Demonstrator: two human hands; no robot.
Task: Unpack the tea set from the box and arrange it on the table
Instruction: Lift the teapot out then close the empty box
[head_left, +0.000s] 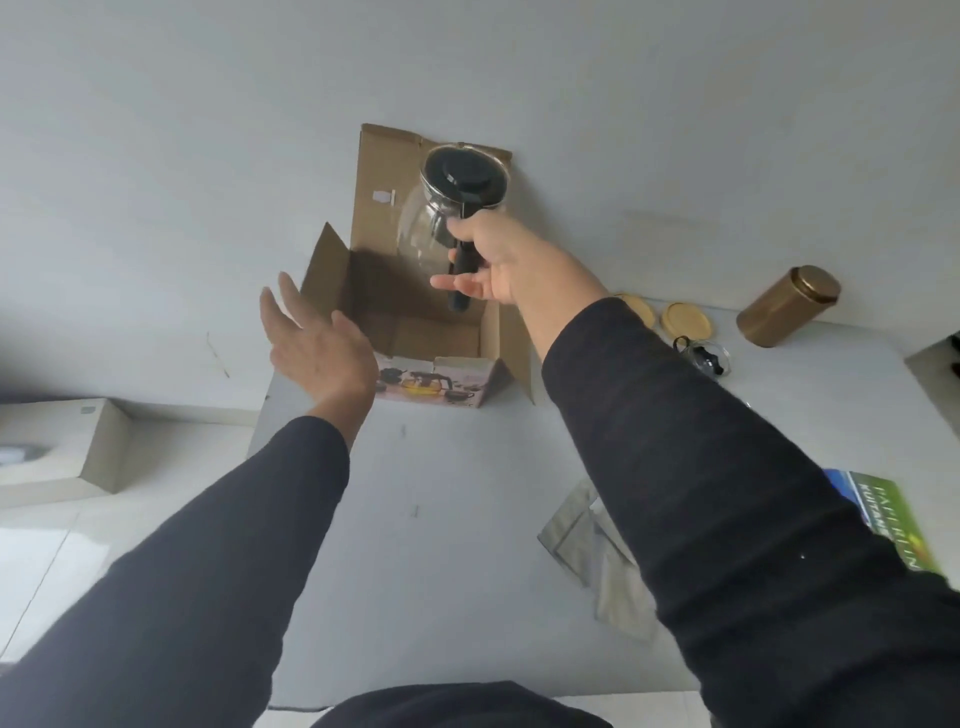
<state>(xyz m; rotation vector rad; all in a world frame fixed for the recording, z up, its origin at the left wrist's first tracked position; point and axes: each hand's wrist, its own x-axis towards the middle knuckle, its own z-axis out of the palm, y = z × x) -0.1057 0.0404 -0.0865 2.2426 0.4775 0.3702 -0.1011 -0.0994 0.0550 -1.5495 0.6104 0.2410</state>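
An open cardboard box (415, 332) with a printed pink front stands at the far edge of the white table (467, 519). Above it, my right hand (498, 254) grips the black handle of a glass teapot (441, 218) with a black lid, lifted over the box opening. At the box's left flap my left hand (317, 343) hovers with fingers spread, holding nothing. A small glass cup (706, 358) with a black handle and two round wooden lids (685, 319) lie on the table to the right of the box.
A gold tin canister (787, 306) lies at the far right. Silver foil pouches (597, 551) and a green booklet (883, 519) sit near the right front. A white box (62, 452) stands on the floor to the left of the table.
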